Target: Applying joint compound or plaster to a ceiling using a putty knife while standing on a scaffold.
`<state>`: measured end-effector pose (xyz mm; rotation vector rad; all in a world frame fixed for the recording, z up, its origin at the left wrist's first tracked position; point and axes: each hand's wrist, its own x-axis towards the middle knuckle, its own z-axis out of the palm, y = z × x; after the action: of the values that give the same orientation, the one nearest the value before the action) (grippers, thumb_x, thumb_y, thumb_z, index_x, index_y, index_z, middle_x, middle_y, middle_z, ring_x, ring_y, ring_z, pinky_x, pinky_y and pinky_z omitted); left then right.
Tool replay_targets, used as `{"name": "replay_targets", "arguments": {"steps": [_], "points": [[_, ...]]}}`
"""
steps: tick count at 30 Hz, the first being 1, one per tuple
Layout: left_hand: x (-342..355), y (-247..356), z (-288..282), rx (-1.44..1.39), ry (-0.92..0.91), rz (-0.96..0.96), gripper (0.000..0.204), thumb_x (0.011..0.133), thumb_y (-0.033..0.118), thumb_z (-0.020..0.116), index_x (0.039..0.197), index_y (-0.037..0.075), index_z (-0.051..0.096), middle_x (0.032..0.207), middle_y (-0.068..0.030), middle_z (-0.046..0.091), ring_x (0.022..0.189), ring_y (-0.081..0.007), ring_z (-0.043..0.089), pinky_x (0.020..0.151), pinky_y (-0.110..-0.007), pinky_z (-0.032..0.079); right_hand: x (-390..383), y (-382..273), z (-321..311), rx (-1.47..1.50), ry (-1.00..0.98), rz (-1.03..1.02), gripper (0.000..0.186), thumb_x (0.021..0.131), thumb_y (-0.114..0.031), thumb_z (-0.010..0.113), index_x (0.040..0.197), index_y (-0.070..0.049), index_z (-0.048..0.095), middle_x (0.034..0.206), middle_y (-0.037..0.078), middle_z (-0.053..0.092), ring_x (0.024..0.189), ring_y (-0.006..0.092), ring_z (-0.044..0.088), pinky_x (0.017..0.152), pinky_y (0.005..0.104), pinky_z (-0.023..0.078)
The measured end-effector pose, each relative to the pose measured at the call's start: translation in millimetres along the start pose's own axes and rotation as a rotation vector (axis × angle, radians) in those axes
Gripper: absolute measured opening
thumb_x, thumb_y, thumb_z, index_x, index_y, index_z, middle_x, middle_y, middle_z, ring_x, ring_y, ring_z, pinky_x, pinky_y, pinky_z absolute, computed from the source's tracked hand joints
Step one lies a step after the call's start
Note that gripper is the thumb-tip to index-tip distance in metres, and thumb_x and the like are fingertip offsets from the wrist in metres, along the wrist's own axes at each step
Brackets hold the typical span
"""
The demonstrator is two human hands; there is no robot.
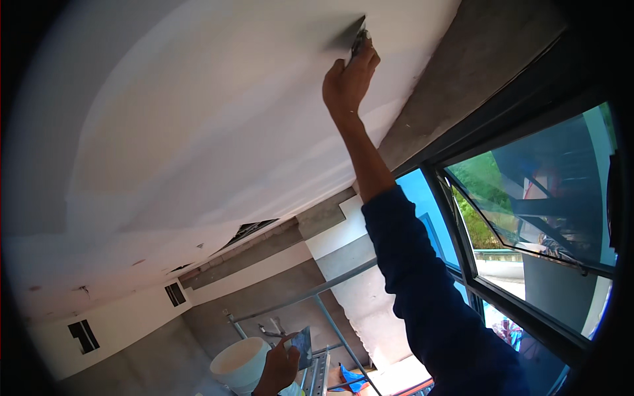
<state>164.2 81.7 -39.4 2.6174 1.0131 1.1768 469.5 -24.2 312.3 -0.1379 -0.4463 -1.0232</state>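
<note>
Raised overhead at the end of a dark blue sleeve, my right hand (350, 82) grips a putty knife (357, 36). The knife's thin blade lies against the white ceiling (218, 112), close to where it meets a grey concrete band. Low in the view, my left hand (280, 366) is closed on a second flat-bladed tool, which looks like a wide putty knife (302, 346); its handle is mostly hidden by my fingers. A white bucket (239, 360) stands right beside that hand, and what is inside it cannot be made out clearly.
Metal scaffold rails (317, 290) and a perforated platform (316, 376) lie below. An open dark-framed window (522, 198) is on the right. The ceiling has a dark opening (247, 231) farther off, and bare grey walls (271, 297) stand behind.
</note>
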Motion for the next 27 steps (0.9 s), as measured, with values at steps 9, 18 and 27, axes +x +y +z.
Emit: {"name": "replay_targets", "arguments": {"steps": [9, 18, 27], "points": [[-3.0, 7.4, 8.1, -0.028, 0.035, -0.016, 0.039, 0.082, 0.020, 0.044, 0.113, -0.001, 0.055, 0.071, -0.0165, 0.060, 0.067, -0.0284, 0.061, 0.066, -0.038, 0.047, -96.1, -51.9, 5.4, 0.193, -0.398, 0.001, 0.055, 0.072, 0.008, 0.055, 0.124, 0.001, 0.040, 0.127, 0.021, 0.038, 0.114, 0.0402, 0.043, 0.089, 0.0487, 0.038], [0.2, -27.4, 17.9, -0.009, 0.027, 0.026, 0.040, 0.077, 0.018, 0.046, 0.110, -0.003, 0.057, 0.079, -0.0202, 0.061, 0.076, -0.0312, 0.060, 0.071, -0.039, 0.047, 53.7, 44.1, -45.4, 0.007, -0.045, -0.137, 0.053, 0.080, 0.008, 0.041, 0.132, 0.002, 0.032, 0.123, 0.024, 0.036, 0.108, 0.0379, 0.048, 0.091, 0.0426, 0.043], [-29.9, -51.1, 1.7, 0.095, 0.157, 0.062, 0.040, 0.077, 0.019, 0.046, 0.110, -0.002, 0.056, 0.083, -0.0222, 0.059, 0.083, -0.0349, 0.059, 0.079, -0.040, 0.045, -14.8, -13.7, 11.4, 0.030, 0.008, -0.036, 0.060, 0.075, 0.008, 0.053, 0.131, 0.002, 0.033, 0.126, 0.021, 0.034, 0.113, 0.0400, 0.040, 0.091, 0.0460, 0.040]]}}
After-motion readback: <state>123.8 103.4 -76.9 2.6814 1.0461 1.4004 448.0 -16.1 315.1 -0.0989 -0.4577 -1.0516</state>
